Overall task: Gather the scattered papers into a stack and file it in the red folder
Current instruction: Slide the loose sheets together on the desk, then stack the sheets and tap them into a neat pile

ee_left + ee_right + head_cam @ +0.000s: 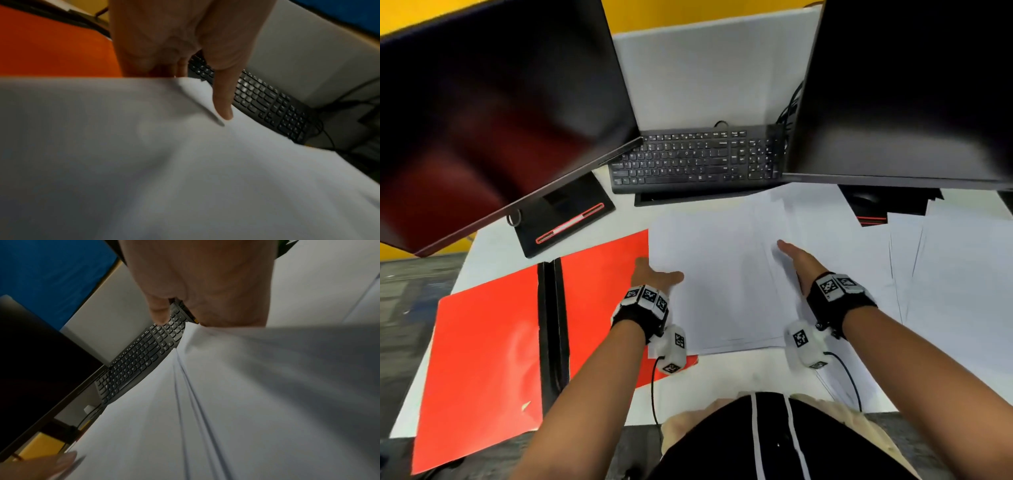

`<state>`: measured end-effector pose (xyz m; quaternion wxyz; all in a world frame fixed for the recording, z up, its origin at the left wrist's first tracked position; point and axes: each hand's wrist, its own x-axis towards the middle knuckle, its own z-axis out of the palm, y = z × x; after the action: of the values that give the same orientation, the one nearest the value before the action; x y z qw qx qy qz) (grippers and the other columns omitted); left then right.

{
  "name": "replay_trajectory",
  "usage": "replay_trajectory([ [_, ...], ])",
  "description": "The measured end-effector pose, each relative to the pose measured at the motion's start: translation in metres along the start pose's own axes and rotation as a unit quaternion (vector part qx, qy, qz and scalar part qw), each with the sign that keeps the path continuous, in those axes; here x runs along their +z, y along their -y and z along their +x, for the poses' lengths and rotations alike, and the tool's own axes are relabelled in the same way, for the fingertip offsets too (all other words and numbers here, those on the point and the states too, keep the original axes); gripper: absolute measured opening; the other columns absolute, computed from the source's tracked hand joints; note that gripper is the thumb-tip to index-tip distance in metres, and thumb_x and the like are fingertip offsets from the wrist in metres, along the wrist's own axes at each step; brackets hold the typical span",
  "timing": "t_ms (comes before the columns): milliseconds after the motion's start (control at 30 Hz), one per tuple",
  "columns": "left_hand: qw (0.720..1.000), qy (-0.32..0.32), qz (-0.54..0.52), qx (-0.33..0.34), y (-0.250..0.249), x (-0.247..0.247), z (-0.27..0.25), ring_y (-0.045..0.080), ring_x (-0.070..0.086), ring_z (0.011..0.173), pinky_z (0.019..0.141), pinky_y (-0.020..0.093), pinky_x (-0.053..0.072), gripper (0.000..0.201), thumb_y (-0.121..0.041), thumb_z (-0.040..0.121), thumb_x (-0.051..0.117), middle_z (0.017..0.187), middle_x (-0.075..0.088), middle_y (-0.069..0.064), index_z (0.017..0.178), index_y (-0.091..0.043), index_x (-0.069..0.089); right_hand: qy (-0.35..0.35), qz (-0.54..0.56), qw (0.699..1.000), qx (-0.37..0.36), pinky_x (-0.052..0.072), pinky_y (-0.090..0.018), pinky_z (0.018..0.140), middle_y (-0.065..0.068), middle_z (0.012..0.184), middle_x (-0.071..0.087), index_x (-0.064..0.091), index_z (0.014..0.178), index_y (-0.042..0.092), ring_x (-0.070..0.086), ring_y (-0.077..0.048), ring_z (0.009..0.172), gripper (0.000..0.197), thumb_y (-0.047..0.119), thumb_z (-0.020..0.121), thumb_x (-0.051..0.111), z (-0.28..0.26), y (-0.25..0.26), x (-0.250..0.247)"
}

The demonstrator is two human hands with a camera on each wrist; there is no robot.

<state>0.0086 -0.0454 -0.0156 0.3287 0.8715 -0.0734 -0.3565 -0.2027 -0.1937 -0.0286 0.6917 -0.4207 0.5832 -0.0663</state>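
Note:
The red folder (pixel 486 342) lies open at the desk's left, black spine up the middle. A stack of white papers (pixel 722 274) lies in the centre, its left part over the folder's right flap. My left hand (pixel 654 274) holds the stack's left edge. In the left wrist view its thumb (pixel 223 100) lies on top of the papers (pixel 185 162) and its fingers go under the edge, beside the folder (pixel 51 48). My right hand (pixel 796 260) stands edge-on with straight fingers against the stack's right side. The right wrist view shows its palm (pixel 205 272) above fanned sheet edges (pixel 185 386).
More loose white sheets (pixel 945 274) spread over the desk's right side. A black keyboard (pixel 698 161) sits behind the stack, between a left monitor (pixel 493 113) and a right monitor (pixel 904 85). The left monitor's stand (pixel 565 216) is just behind the folder.

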Motion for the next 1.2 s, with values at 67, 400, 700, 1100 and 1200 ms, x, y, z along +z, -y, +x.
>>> replay_trajectory([
  [67,0.999,-0.031,0.024,0.011,0.0,0.008,0.002,0.036,0.055,0.116,0.091,0.042,0.05,0.08,-0.027,0.071,0.078,0.131,0.052,0.017,0.133,-0.004,0.034,-0.025,-0.043,0.999,-0.003,0.022,-0.039,0.115,-0.007,0.156,0.025,0.025,0.149,0.011,0.026,-0.027,0.143,0.07,0.043,0.093,0.051,0.012,-0.002,0.001],
  [400,0.998,0.024,0.008,0.049,-0.006,0.038,0.007,0.025,0.059,0.092,0.076,0.025,0.045,0.051,-0.011,0.081,0.063,0.119,0.061,0.01,0.129,-0.011,0.048,-0.064,-0.139,0.988,-0.009,0.034,-0.038,0.109,-0.012,0.15,0.037,0.027,0.147,0.002,0.04,-0.03,0.136,0.084,0.016,0.078,0.073,0.028,-0.005,-0.002],
  [700,0.987,0.038,-0.153,0.009,0.0,0.031,0.009,0.025,0.054,0.113,0.094,0.035,0.046,0.075,-0.012,0.08,0.072,0.137,0.048,0.009,0.141,-0.005,0.03,-0.028,-0.112,0.976,-0.184,0.047,-0.038,0.098,-0.014,0.119,0.065,0.056,0.122,0.005,0.062,-0.03,0.11,0.047,-0.011,0.079,0.061,0.004,0.003,0.003],
  [1100,0.913,0.026,-0.264,0.312,-0.046,-0.012,-0.023,-0.011,0.064,0.082,0.071,0.004,0.049,0.035,0.004,0.092,0.052,0.11,0.061,0.002,0.127,0.003,0.051,-0.028,0.028,0.926,-0.375,0.051,-0.019,0.084,0.002,0.11,0.063,0.05,0.124,0.017,0.062,-0.008,0.096,0.051,-0.011,0.083,0.056,-0.031,0.046,0.012],
  [1200,0.889,0.036,-0.285,0.356,-0.047,-0.013,-0.026,-0.013,0.063,0.092,0.082,0.009,0.05,0.043,0.006,0.093,0.05,0.12,0.059,0.006,0.136,0.005,0.043,-0.029,0.062,0.924,-0.375,0.05,-0.02,0.089,-0.002,0.12,0.061,0.045,0.131,0.012,0.061,-0.011,0.105,0.051,-0.006,0.085,0.057,-0.034,0.043,0.016],
])
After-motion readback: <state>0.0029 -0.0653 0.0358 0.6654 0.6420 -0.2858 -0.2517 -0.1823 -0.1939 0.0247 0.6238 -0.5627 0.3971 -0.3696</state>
